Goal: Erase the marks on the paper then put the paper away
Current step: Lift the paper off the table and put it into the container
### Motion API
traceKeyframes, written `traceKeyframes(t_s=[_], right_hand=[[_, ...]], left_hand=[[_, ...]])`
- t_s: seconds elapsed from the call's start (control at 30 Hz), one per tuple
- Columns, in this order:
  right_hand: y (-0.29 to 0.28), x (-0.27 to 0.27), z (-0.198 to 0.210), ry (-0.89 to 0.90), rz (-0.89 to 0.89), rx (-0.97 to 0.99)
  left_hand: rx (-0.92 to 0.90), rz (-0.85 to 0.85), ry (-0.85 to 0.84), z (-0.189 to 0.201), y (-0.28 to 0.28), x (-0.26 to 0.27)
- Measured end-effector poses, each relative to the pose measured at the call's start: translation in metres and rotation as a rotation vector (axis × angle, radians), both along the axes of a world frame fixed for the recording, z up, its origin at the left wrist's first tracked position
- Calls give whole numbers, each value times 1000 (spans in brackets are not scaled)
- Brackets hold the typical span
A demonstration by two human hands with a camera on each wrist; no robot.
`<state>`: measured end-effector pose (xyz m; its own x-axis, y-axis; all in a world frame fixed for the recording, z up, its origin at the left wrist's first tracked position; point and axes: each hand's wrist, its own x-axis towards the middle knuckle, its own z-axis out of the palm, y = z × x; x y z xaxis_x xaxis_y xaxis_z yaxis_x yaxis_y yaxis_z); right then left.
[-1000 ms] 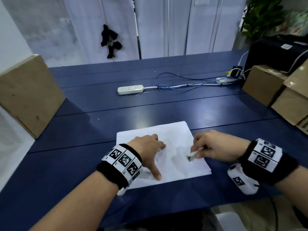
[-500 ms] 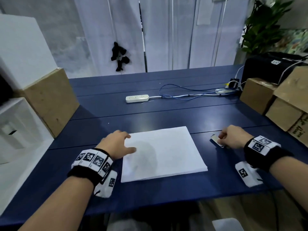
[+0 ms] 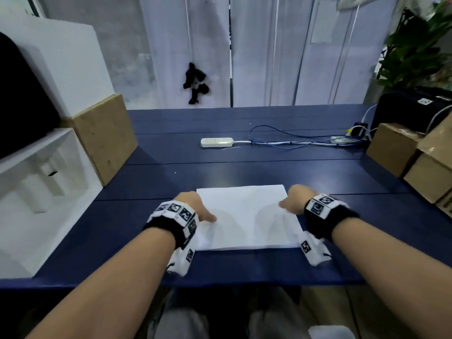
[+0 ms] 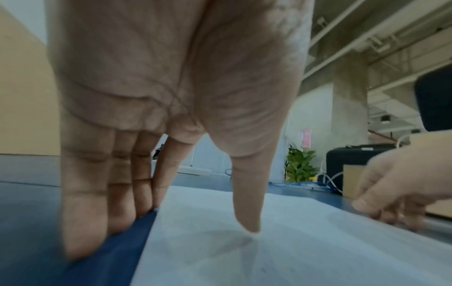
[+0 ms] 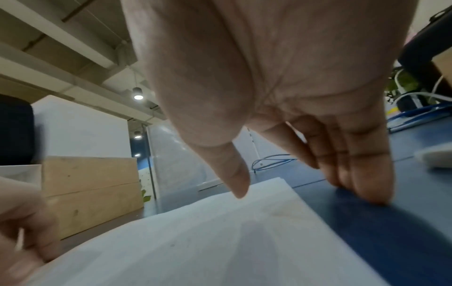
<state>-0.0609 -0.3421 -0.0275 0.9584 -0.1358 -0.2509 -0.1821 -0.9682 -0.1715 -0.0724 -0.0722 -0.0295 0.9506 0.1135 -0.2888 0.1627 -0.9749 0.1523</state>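
A white sheet of paper (image 3: 247,216) lies flat on the blue table (image 3: 244,172), near its front edge. My left hand (image 3: 195,209) stands at the sheet's left edge. Its straight fingers (image 4: 85,222) touch the table beside the paper (image 4: 293,251) and its thumb tip presses on the sheet. My right hand (image 3: 293,201) mirrors it at the right edge, with fingers (image 5: 362,183) on the table and the thumb just over the paper (image 5: 195,241). Neither hand holds anything. A small white object (image 5: 437,155), perhaps the eraser, lies right of those fingers.
A white power strip (image 3: 216,142) and blue cables (image 3: 293,140) lie at the back of the table. Cardboard boxes (image 3: 391,148) and a black case (image 3: 411,111) stand at the right. At the left are a wooden block (image 3: 107,135) and a white open box (image 3: 36,192).
My right hand stopped rubbing, let go of the eraser on the table to the right, and came back to the paper's right edge. My left hand slid off the sheet to its left edge.
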Motion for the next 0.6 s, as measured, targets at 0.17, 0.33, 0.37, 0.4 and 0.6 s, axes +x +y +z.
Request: traceKeyframes(t_s=[0.17,0.33,0.37,0.4,0.6], right_hand=[[18,19,-3,87,-9,18],[13,20,8,140,-153,125],[10,19,11,146,-159,147],[10,18,11,163,-172,160],[10,19,-1,128,-99,226]], left_hand=[[127,-53,9,-6,-17,6],[144,-59,-23,-10,-19,7],[137,-56,-24,-11,-19,7],[132,-54,-20,-12,-18,6],[136,-58,-34,-12,-20,6]])
